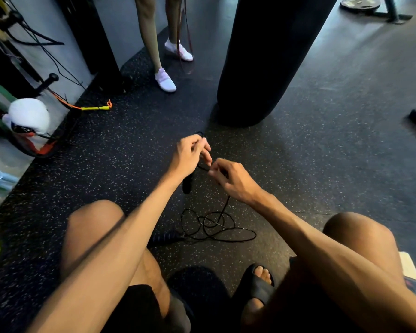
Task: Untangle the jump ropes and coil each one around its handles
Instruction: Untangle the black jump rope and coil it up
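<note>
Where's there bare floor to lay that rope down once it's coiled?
Bare floor lies right of the punching bag, and between the left knee and the yellow rope handle. Crowded between the knees, where the black jump rope loops below the left hand and right hand.

Black rope; black white-speckled floor; white shoes.

One head-worn wide-angle view looks steeply down and forward from close above the speckled floor.
</note>
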A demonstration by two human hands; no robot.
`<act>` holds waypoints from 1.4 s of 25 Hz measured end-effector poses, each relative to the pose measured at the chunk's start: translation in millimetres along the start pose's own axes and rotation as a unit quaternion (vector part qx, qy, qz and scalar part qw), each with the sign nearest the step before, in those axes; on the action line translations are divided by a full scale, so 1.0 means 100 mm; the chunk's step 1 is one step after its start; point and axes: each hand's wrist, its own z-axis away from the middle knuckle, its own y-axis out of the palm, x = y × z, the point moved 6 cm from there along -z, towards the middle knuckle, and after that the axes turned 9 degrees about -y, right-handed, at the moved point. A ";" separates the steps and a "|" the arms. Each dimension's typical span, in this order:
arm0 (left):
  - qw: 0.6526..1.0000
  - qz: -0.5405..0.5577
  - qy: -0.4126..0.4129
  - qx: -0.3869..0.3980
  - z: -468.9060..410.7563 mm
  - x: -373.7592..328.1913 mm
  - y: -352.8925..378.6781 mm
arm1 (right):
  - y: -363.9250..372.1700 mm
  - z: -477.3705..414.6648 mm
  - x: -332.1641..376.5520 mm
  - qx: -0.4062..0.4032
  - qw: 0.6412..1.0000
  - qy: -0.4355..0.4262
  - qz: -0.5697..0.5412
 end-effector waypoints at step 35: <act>0.982 0.171 -0.035 -0.067 -0.08 0.04 -0.11 | 0.29 0.12 -0.41 0.045 0.990 0.117 -0.067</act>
